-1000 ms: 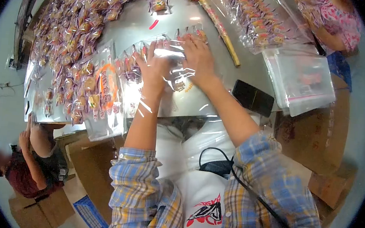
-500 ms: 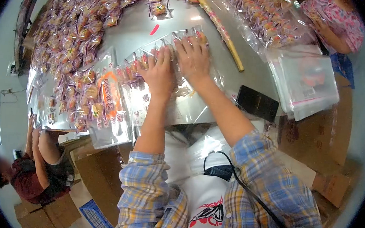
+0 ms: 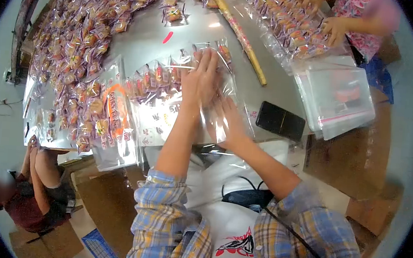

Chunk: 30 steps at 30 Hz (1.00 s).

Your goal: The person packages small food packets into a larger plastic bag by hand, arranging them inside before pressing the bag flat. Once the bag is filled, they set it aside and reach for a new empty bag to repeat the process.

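A large clear plastic bag (image 3: pixel 161 115) lies in front of me with a row of small wrapped pastries (image 3: pixel 147 78) across its far part. My left hand (image 3: pixel 198 81) rests on the bag over the right part of that row, fingers stretched out and close together. Nearer to me, my right hand (image 3: pixel 231 126) is at the bag's right side with its fingers extended. Shiny clear film covers part of those fingers, and they are somewhat blurred. Just left of the bag lies a stack of printed clear bags (image 3: pixel 117 114) with an orange design.
A big heap of wrapped pastries (image 3: pixel 83 44) covers the table's left. A yellow stick (image 3: pixel 239 36) separates my area from a co-worker's pastries (image 3: pixel 287 18); the co-worker's hand (image 3: pixel 335 29) touches them. A phone (image 3: pixel 281 121) and clear bags (image 3: pixel 341 99) lie right. Another person (image 3: pixel 38 198) sits lower left.
My left hand has moved right along the pastry row. My right hand has come back toward me from the row to the bag's near right side. The co-worker's hands have reached onto their pastries.
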Motion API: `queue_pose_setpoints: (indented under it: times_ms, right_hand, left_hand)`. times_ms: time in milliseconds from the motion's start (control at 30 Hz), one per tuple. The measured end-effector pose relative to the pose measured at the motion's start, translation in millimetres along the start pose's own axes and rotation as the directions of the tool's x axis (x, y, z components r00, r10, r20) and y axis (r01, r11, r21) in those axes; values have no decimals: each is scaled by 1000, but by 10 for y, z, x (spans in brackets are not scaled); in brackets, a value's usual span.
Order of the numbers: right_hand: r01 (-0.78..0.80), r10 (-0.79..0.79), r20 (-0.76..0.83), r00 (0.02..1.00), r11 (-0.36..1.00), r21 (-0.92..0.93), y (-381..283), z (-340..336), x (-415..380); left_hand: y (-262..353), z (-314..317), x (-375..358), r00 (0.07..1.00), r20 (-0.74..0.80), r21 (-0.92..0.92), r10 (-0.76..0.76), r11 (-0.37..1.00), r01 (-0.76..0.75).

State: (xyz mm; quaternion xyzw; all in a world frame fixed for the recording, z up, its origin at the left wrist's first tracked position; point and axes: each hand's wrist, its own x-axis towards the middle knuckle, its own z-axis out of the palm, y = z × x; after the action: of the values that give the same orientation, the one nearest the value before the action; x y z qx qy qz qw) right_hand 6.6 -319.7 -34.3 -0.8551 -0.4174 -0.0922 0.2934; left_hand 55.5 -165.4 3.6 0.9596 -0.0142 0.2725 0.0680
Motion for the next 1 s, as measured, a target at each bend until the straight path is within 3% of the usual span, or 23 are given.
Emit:
queue_pose_setpoints:
  times_ms: [33, 67, 167, 333, 467, 567, 600, 700, 833, 867, 900, 933, 967, 1000]
  right_hand:
    - [2, 9, 117, 993, 995, -96, -17, -32, -48]
    - [21, -13, 64, 998, 993, -115, 33, 102, -159]
    - [-92, 130, 242, 962, 982, -164, -151, -61, -98]
    - [-75, 115, 249, 962, 983, -167, -157, -94, -177]
    - [-57, 97, 219, 971, 982, -180, -135, -52, -186]
    - [-45, 80, 216, 973, 986, -162, -153, -61, -214]
    - [-48, 80, 221, 972, 988, -147, -150, -82, -198]
    - [-43, 77, 194, 978, 984, -175, -193, -31, -173]
    - [-82, 123, 243, 962, 981, -173, -266, -104, -194]
    - [-141, 163, 222, 961, 983, -114, -165, 4, -246]
    - [-277, 246, 177, 953, 944, 177, -133, -55, -273]
    - [-373, 339, 159, 927, 807, 458, -110, -161, -299]
    - [-415, 427, 171, 888, 586, 696, -78, -277, -317]
    - [-403, 486, 327, 810, 58, 913, -102, -481, -296]
  left_hand:
    - [32, 36, 30, 1000, -4, 37, -9, 999, 9]
    - [64, 74, 59, 1000, -8, 74, -18, 997, 19]
    - [-11, 335, 0, 992, -115, 216, 46, 976, -20]
    - [-108, 286, 69, 977, -146, 266, 153, 958, -110]
    - [-86, 324, 144, 988, -135, 243, 79, 969, -45]
    - [-19, 288, 108, 998, -59, 159, -34, 986, 43]
    - [-29, 239, 103, 999, 29, 227, -14, 974, 7]
    - [134, 169, 47, 990, -139, 123, -16, 992, 34]
    - [230, 162, 22, 982, -169, 94, 87, 993, -71]
    - [279, 171, 8, 990, -143, -28, -1, 1000, -3]
    - [305, 101, 3, 993, -121, -33, -6, 999, 2]
    - [321, 15, 2, 995, -97, -37, -8, 999, 4]
    - [329, -50, 33, 997, -75, -40, -8, 999, 5]
    - [281, 167, -18, 993, -116, -5, -1, 1000, 0]
